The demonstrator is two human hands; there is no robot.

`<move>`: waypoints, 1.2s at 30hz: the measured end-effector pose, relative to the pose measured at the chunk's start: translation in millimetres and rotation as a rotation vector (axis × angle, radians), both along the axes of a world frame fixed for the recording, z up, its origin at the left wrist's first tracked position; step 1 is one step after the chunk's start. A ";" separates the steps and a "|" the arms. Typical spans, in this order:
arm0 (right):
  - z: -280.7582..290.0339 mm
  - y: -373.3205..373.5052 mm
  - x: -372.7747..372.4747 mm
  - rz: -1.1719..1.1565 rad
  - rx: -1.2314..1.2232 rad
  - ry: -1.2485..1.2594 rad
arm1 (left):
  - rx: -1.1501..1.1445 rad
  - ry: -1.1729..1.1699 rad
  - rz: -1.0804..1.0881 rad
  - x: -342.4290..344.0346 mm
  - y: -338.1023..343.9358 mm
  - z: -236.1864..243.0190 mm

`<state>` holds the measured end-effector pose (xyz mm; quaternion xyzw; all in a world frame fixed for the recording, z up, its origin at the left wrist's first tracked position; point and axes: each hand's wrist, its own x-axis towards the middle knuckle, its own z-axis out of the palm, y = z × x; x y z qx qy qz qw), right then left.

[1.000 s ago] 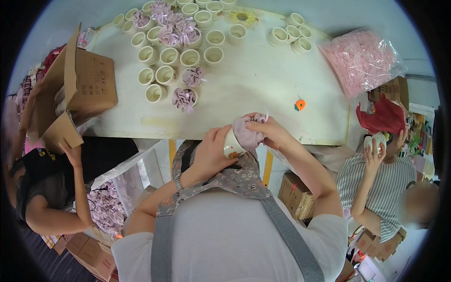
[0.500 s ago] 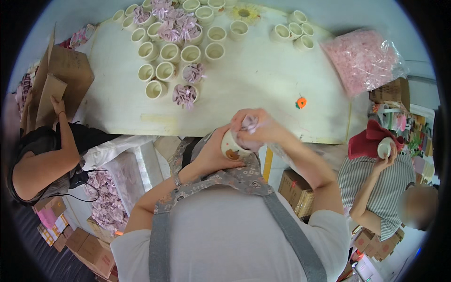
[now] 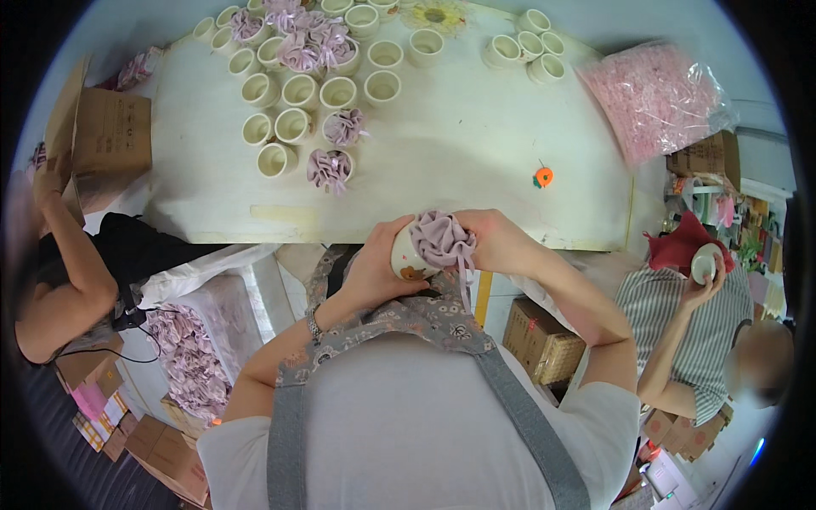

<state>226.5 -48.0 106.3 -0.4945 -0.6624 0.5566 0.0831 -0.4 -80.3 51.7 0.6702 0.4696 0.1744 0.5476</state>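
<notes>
Seeing the cloth (image 3: 442, 240) ruffled out in view where the right hand (image 3: 491, 236) half-hid it a moment ago, so I judge it nearly settled in the cup (image 3: 405, 255), which my left hand (image 3: 372, 263) clasps from the left; right's beside the cloth, grip unclear.

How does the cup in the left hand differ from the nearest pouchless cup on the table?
The held cup carries a ruffled lilac pouch at its mouth; the table cup has a bare, open mouth. The held cup is tilted in the left hand; the table cup stands upright. Both are cream-coloured.
</notes>
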 end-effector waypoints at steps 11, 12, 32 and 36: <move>-43.2 -2.0 -25.5 0.305 0.235 -0.250 | 0.054 0.081 -0.089 -5.0 -0.1 -9.4; -47.8 -7.2 -29.3 0.190 0.206 -0.209 | 0.005 0.107 -0.071 -5.7 1.9 -8.4; -42.5 7.1 -41.4 0.138 0.185 -0.366 | -0.071 -0.036 0.048 -12.6 0.9 -21.3; -24.4 16.5 -15.4 -0.183 0.216 0.052 | -0.225 -0.121 0.064 -12.7 3.7 -23.1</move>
